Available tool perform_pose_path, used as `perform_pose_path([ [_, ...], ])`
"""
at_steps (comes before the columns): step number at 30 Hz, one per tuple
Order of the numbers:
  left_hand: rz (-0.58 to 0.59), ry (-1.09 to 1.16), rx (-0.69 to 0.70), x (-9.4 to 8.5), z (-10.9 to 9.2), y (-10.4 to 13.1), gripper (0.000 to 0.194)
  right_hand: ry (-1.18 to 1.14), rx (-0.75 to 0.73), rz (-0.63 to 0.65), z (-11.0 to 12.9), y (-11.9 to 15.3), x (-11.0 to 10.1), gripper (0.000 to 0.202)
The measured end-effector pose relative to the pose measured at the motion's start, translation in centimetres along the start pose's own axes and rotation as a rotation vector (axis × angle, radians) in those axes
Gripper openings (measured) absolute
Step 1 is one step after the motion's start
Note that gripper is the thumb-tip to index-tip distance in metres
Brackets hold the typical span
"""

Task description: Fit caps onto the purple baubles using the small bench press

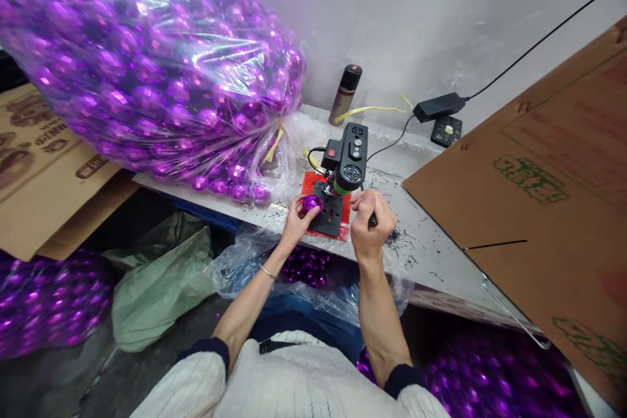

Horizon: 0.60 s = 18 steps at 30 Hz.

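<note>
Left hand: I pinched a purple ball.
Ball: sat left of my right hand.
Right hand: I gripped a black handle.

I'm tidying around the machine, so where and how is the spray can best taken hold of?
Probably grip the spray can around its body, below the black cap, coming from the right. It looks like a slim, standing cylinder, with the wall behind, the bulging bag to its left and the machine in front; a thin yellow strip lies close on its right.
</note>
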<state>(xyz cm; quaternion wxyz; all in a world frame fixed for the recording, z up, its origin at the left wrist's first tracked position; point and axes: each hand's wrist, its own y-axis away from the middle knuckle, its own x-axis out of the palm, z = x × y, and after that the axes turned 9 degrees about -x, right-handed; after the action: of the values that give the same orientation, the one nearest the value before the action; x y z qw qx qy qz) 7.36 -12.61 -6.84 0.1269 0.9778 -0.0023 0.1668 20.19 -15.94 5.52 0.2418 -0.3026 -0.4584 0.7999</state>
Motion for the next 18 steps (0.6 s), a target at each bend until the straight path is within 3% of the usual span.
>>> perform_pose_path([
  [3, -0.046, -0.348, 0.167, 0.4, 0.4, -0.6, 0.053, -0.004, -0.006, 0.008, 0.0, 0.2, -0.1, 0.032],
  [7, -0.119, -0.672, 0.272, 0.7, 0.8, -0.8, 0.052, -0.002, -0.021, 0.030, 0.0, 0.6, -0.2, 0.031],
  [18, -0.003, -0.889, 0.441, 1.0, 2.2, -1.6, 0.063, 0.017, -0.038, 0.042, 0.2, 0.8, -0.4, 0.029],
])
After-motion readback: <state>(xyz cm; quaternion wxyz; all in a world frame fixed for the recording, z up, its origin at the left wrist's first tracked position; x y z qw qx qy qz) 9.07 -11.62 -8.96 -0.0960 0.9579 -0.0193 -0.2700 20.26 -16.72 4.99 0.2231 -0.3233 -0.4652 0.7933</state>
